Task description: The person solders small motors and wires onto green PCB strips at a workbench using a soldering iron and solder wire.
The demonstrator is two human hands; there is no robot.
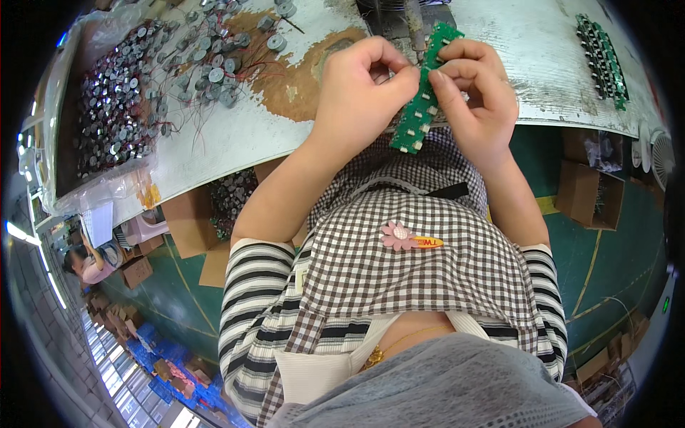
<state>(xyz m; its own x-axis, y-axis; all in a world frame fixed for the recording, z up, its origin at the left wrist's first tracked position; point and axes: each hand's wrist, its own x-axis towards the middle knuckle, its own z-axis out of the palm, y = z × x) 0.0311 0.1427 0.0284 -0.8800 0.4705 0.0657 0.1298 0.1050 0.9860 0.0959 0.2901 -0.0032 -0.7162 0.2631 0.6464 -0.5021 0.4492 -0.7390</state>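
A long green circuit board strip point(414, 121) with small pale components is held at a slant over the table's front edge. My right hand point(481, 96) grips its right edge, thumb and fingers closed on it. My left hand point(364, 89) is closed in a pinch at the strip's left edge; whatever lies between those fingertips is hidden. Just beyond the strip's upper end stands a metal rod-like tool point(414, 25), its lower end partly behind the board and fingers.
Small round motors point(217, 75) with red wires lie on the worn white table point(221, 146), with more in a tray point(68, 121) at the far left. Several green board strips point(603, 60) lie at the right. Cardboard boxes point(589, 192) stand below; another person point(93, 264) is at the left.
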